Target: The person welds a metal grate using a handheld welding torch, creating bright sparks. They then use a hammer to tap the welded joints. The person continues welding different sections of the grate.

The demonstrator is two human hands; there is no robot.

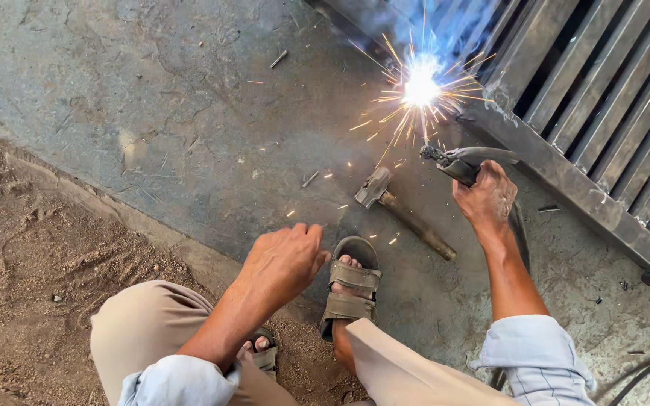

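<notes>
My right hand (488,197), fingers clamped on the welding holder (463,162), burns an arc (421,89) at the gate frame (566,180) lying on the concrete floor (152,113); the weld looks underway, not finished; hammer (404,210) waits nearby; my left hand (283,259) hangs empty, fingers loosely curled.

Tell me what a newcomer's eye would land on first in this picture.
First comes the white welding flash, throwing sparks at the upper centre where the slatted metal frame lies on the concrete floor. Just below it the right hand grips the electrode holder. A hammer lies on the floor between the flash and a sandalled foot, and the left hand hovers empty.
</notes>
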